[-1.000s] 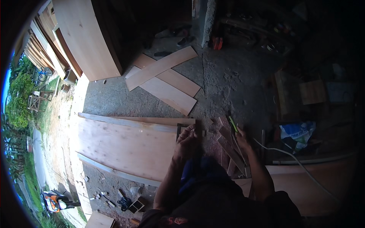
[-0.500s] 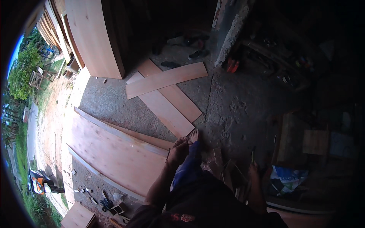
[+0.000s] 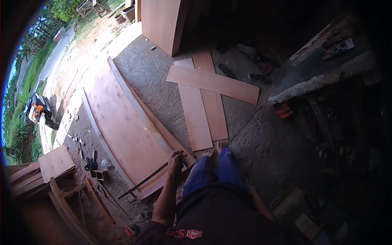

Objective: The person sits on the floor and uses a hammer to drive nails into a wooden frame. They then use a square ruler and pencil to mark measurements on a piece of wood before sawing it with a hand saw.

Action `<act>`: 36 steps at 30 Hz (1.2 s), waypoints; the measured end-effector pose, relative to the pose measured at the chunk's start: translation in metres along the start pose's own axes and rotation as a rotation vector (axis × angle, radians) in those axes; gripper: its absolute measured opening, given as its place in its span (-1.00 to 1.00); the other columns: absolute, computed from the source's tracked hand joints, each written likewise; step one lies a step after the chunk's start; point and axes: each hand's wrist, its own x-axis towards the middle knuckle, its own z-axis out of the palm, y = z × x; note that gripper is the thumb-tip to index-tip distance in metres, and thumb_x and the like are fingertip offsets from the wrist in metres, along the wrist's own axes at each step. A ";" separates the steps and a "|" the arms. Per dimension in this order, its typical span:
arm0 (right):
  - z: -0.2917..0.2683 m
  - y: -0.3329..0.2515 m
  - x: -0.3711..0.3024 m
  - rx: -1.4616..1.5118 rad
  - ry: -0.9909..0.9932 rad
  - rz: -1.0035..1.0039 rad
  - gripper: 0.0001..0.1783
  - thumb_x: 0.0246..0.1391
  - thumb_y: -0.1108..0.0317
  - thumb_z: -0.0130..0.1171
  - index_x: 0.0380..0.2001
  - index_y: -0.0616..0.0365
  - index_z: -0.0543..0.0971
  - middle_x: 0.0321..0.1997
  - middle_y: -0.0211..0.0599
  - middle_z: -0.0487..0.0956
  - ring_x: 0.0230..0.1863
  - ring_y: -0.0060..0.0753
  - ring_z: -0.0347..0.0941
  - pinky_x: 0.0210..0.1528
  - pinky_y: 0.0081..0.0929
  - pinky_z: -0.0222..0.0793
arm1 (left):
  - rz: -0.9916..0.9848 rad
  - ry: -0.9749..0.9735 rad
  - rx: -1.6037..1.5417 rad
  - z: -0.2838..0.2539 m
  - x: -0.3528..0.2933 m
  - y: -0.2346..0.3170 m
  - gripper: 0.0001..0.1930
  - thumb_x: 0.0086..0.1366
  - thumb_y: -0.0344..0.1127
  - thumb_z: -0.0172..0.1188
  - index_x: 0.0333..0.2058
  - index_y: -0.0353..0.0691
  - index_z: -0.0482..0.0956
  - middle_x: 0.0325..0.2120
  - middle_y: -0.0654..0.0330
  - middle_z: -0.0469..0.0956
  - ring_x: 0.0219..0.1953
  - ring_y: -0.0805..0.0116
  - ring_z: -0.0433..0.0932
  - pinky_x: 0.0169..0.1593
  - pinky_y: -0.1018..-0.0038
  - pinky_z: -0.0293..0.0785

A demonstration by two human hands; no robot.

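Note:
My left hand (image 3: 176, 161) is closed in front of me, its fingers curled together; whether something small is pinched in them cannot be made out. In the view it overlaps the near corner of a large wooden panel (image 3: 124, 118) with raised side rails, lying on the floor. A long dark metal bar (image 3: 143, 182), like a bar clamp, crosses the panel's near end beside my left wrist. My right forearm (image 3: 263, 205) hangs at my right side, and the fingers there are lost in shadow. Ahead of my bare feet lie three flat boards (image 3: 212, 83), one across two others.
A tall wooden panel (image 3: 161, 24) stands beyond the boards. Shoes (image 3: 257, 76) lie at the far right, near a rough-edged wall (image 3: 322, 85). On the left are stacked boards (image 3: 57, 163), a wooden frame (image 3: 67, 204) and scattered offcuts. A motorcycle (image 3: 40, 110) stands outside.
My view has turned left, bringing the panel's near end and metal bar into sight. My left hand stays closed. My right hand, earlier around a thin yellowish tool, has dropped into shadow.

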 end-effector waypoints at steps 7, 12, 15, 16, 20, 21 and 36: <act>-0.050 -0.222 0.077 -0.156 -0.065 0.260 -0.49 0.32 0.21 -0.01 0.32 -0.17 0.38 -0.57 -0.51 0.36 -0.69 -0.59 0.20 -0.69 -0.45 0.16 | 0.017 0.377 -0.296 -0.024 -0.054 -0.068 -0.74 0.17 -0.51 0.03 -0.18 -0.22 0.60 -0.42 0.19 0.65 -0.70 0.53 0.36 -0.69 0.61 0.22; -0.067 -0.296 0.114 -0.379 0.118 0.123 -0.65 0.35 0.13 -0.03 0.08 -0.01 0.51 -0.51 -0.36 0.51 -0.63 -0.40 0.42 -0.62 -0.34 0.38 | -0.080 0.373 -0.457 -0.013 -0.063 -0.134 -0.72 0.18 -0.50 0.01 -0.15 -0.24 0.59 -0.44 0.20 0.63 -0.78 0.58 0.26 -0.75 0.60 0.12; -0.037 -0.347 0.106 -0.744 0.062 -0.009 -0.65 0.34 0.14 -0.04 -0.02 0.11 0.54 -0.39 -0.10 0.63 -0.50 -0.17 0.60 -0.48 -0.20 0.51 | -0.067 0.338 -0.480 -0.004 -0.054 -0.147 -0.77 0.25 -0.43 0.05 -0.15 -0.27 0.60 -0.47 0.21 0.63 -0.79 0.62 0.23 -0.75 0.61 0.09; -0.030 -0.359 0.099 -0.766 -0.013 -0.141 -0.63 0.33 0.13 -0.03 0.01 0.13 0.54 -0.39 -0.07 0.63 -0.46 -0.17 0.61 -0.45 -0.21 0.52 | -0.070 0.300 -0.411 0.010 -0.047 -0.147 -0.78 0.29 -0.37 0.07 -0.15 -0.28 0.61 -0.47 0.21 0.63 -0.79 0.63 0.22 -0.74 0.61 0.09; 0.015 -0.358 0.114 -0.792 -0.332 -0.680 -0.48 0.30 0.14 0.01 0.26 0.10 0.45 -0.19 0.11 0.65 -0.16 0.03 0.64 -0.10 -0.19 0.52 | -0.081 0.197 -0.170 0.092 -0.003 -0.106 -0.57 0.44 0.01 0.11 -0.24 -0.31 0.66 -0.54 0.27 0.59 -0.79 0.67 0.16 -0.70 0.60 0.02; 0.034 -0.369 0.106 -0.820 -0.459 -0.683 -0.44 0.31 0.14 0.02 0.31 0.08 0.40 -0.11 0.15 0.65 -0.06 0.08 0.62 0.01 -0.19 0.50 | -0.098 0.201 -0.142 0.108 0.010 -0.097 -0.54 0.44 0.05 0.10 -0.26 -0.32 0.67 -0.56 0.29 0.57 -0.78 0.67 0.16 -0.69 0.59 0.01; -0.049 -0.396 0.623 -1.145 -0.310 -0.475 -0.31 0.22 0.01 0.12 0.36 0.04 0.34 0.35 -0.05 0.39 0.38 0.06 0.27 0.40 -0.12 0.19 | -0.091 0.736 -0.136 0.163 0.230 -0.305 -0.57 0.48 -0.12 -0.03 -0.37 -0.36 0.66 -0.56 0.19 0.56 -0.48 0.42 0.48 -0.28 0.49 0.33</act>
